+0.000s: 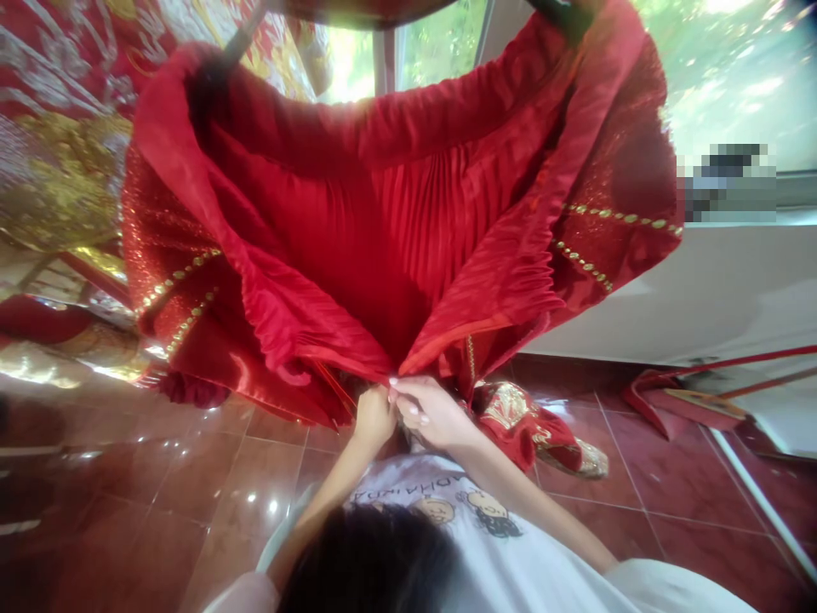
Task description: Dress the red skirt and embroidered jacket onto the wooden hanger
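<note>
The red garment [408, 221] blocks the way forward; at right, over the tiled floor [695, 502], passage is possible until the dustpan [654, 404].

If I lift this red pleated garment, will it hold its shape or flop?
The red garment would probably flop, since its edges sag in loose folds. The pleated inside may fan out, given its many narrow folds. The gold-dotted trim looks raised, so it could snag.

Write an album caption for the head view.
Left hand and right hand meet at the near edge of a hanging, pleated red garment, above a tiled floor.
</note>
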Tool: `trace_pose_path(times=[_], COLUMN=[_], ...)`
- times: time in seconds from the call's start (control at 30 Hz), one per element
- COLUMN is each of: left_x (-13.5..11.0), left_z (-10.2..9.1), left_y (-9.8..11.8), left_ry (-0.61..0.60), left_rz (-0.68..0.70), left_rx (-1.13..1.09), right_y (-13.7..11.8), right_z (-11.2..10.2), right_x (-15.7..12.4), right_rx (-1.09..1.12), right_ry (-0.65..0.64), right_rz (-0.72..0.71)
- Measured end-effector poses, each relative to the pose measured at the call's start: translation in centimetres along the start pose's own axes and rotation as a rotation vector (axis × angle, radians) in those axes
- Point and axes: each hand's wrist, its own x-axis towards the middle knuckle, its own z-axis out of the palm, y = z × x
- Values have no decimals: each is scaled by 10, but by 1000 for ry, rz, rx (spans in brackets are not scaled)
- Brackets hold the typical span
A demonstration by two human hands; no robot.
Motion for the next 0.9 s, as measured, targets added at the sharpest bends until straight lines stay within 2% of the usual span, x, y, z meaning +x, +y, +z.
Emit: trace_pose_path(times=[0.1,0.2,0.3,0.37,0.47,0.53,0.63,0.73,0.8,0.9], left_x=[1,5,10,11,18,27,42,49,48,43], left_z=[-1,-6,-17,-28,-46,-56,-64,-62,-59,-56], left_y=[3,6,14,22,39,50,61,63,61,58], left_ry=[2,9,33,115,386,491,436,401,401,408], left_rz=[-16,-12,-1,1,12,12,3,14,18,31], left_rx=[48,98,150,172,202,204,157,117,97,71], right_y=[-28,-53,-61,-58,-49,-43,-39,-40,-46,-66], right_z=[13,27,33,33,32,34,39,46,51,62], right_x=[-16,-30,-31,-26,-20,-18,-15,-11,-9,-15], right_rx=[27,-22,-86,-75,-5,59,192,338,434,523], right_ry=[3,11,44,45,12,-8,-17,15,51,119], right_rz=[-64,-199,-332,-356,-327,-311,-274,-255,-226,-99])
